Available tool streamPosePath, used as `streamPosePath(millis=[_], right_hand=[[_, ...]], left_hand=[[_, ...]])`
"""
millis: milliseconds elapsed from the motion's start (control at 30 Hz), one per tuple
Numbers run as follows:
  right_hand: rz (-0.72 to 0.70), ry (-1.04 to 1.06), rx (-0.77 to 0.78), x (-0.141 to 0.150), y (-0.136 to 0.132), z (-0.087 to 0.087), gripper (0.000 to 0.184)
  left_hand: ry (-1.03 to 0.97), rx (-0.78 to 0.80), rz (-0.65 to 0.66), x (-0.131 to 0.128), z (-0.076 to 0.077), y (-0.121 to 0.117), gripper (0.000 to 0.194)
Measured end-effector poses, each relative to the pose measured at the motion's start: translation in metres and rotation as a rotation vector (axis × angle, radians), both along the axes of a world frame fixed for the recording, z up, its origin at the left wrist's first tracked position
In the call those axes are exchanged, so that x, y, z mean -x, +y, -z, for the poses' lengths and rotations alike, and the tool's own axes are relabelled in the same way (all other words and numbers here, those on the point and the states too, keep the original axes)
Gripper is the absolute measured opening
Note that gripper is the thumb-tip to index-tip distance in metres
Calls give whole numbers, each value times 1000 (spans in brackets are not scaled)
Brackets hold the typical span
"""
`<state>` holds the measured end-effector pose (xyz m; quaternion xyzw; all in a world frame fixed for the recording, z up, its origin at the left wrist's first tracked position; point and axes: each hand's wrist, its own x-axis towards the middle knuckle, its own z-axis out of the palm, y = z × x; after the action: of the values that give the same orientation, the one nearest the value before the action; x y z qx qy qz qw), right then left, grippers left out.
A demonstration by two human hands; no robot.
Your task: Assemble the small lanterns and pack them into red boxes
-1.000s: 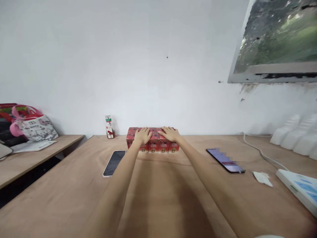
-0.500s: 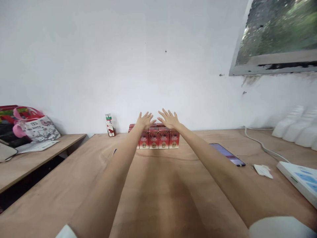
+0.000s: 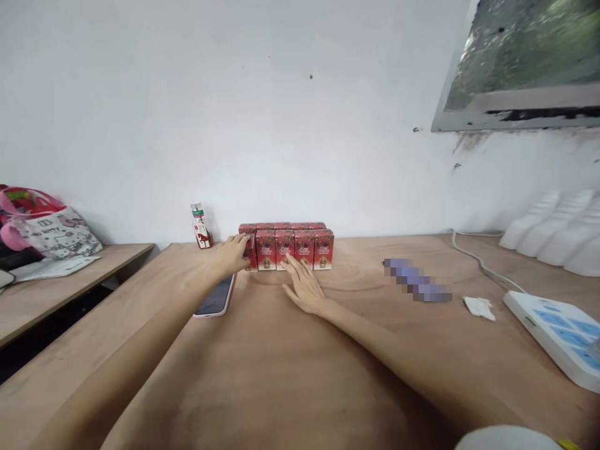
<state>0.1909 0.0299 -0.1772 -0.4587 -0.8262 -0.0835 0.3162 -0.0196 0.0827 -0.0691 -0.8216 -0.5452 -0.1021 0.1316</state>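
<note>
Small red boxes with white lower fronts stand upright in two rows against the wall, several in each row; a middle front box (image 3: 284, 240) faces me. My left hand (image 3: 235, 252) is at the left end, its fingers curled round the leftmost front box (image 3: 250, 250), which it partly hides. In front of the middle boxes, my right hand (image 3: 304, 285) is open, palm down and low over the table, fingers apart, with the fingertips close to the box fronts. Whether they touch is unclear.
A phone (image 3: 216, 299) lies beside my left forearm. Left of the boxes stands a small bottle (image 3: 201, 228). To the right are a pixelated purple item (image 3: 415, 279), crumpled tissue (image 3: 479, 307), a white box (image 3: 557, 334), a cable (image 3: 485, 265) and white bottles (image 3: 539, 231).
Both hands have come down from above the boxes. My left hand has moved left to the end box, and my right hand has drawn back in front of the row.
</note>
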Motion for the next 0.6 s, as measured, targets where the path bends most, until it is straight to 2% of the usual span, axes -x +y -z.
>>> streamPosePath(millis=[167,267,333,400,467,533,600], right_hand=[[1,151,87,-4,-22,11,63],[-7,213,196,-1,-33,13,70],[-21,255,253,0,-37,14,74],[-34,266,304,1,-40,13,73],[-26,223,366,2,-42,10,65],[-6,159,410,3,-44,7,56],[3,132,410,3,-46,7,53]], left_hand=[[91,-157,24,20,7,-42,38],[121,-180,12,20,12,-58,43],[136,-140,35,17,18,-67,48],[117,-59,56,12,27,-74,49],[76,12,53,8,41,-79,57],[37,27,18,4,57,-79,66],[-7,-11,-24,2,72,-77,64]])
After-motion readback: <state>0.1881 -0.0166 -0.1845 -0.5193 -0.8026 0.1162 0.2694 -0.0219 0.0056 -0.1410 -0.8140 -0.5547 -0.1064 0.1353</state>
